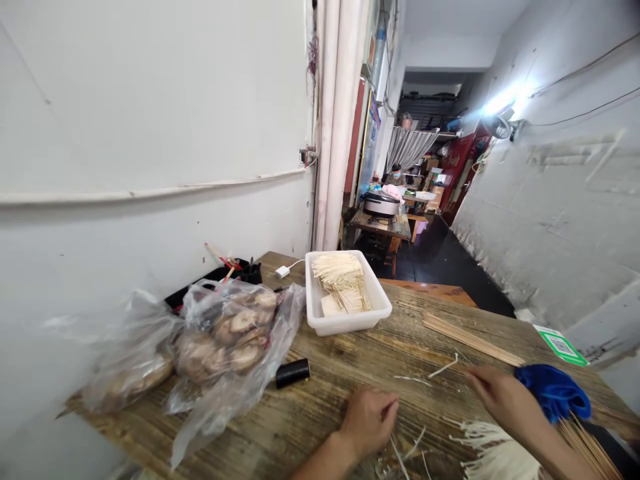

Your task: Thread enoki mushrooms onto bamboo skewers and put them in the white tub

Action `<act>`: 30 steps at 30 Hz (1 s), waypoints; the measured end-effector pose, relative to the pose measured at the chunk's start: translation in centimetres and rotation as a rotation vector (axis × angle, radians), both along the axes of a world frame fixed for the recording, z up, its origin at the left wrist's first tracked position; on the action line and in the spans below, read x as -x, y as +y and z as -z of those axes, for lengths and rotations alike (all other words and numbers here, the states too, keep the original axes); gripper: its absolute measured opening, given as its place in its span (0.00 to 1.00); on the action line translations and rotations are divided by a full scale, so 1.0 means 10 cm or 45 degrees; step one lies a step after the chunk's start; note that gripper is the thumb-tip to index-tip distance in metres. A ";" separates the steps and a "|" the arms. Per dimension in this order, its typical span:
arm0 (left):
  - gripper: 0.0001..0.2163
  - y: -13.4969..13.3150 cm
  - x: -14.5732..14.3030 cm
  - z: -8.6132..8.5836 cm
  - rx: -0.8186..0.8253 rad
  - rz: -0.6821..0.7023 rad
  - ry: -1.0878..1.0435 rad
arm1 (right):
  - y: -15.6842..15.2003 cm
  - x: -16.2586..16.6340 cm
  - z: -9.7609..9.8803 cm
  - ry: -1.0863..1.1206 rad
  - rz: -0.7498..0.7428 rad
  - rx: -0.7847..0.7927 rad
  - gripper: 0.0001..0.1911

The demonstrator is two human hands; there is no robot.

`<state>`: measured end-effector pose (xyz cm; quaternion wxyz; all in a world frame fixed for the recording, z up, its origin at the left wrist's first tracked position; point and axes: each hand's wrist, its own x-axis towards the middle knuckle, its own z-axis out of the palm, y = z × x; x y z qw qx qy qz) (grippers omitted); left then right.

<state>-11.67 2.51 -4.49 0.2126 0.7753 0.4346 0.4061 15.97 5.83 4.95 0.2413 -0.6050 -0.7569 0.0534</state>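
Note:
My left hand (369,419) is closed above the wooden table (345,360), fingers curled inward; whatever they may hold is hidden. To its right, my right hand (495,392) has its fingers pressed together, and I cannot make out anything between them. A bunch of white enoki mushrooms (493,453) lies under my right forearm, partly covered by it. Loose enoki strands (414,443) are scattered by my left hand, and another stray strand (444,365) lies just left of my right fingertips. Beyond the hands, a white plastic tub (350,325) contains skewered enoki (340,270).
Clear plastic bags of brown mushrooms (245,333) sit at the left, near a black cylinder (293,373). Wooden skewers (473,339) lie at the right, with a blue cloth (555,392) and more sticks (590,447). A green QR card (561,345) marks the right edge.

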 end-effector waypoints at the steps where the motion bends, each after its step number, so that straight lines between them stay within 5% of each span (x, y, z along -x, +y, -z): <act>1: 0.11 0.00 -0.02 0.03 -0.051 0.016 0.024 | 0.19 0.28 -0.13 -0.051 -0.110 0.018 0.18; 6: 0.08 0.06 -0.10 0.17 -0.254 0.028 0.108 | 1.27 1.65 -0.52 -0.239 -0.197 0.103 0.15; 11: 0.05 0.15 -0.18 0.34 -0.420 -0.035 0.084 | 2.05 2.38 -0.35 -0.297 0.001 0.234 0.12; 18: 0.03 0.18 -0.27 0.48 -0.514 0.004 0.116 | 2.33 2.56 -0.12 -0.310 0.256 0.268 0.12; 25: 0.03 0.13 -0.23 0.38 -0.288 0.096 0.212 | 2.35 2.45 -0.20 -0.253 0.157 0.054 0.16; 30: 0.04 0.20 -0.30 0.55 -0.266 0.112 0.223 | 2.25 2.41 -0.37 -0.187 0.052 -0.140 0.18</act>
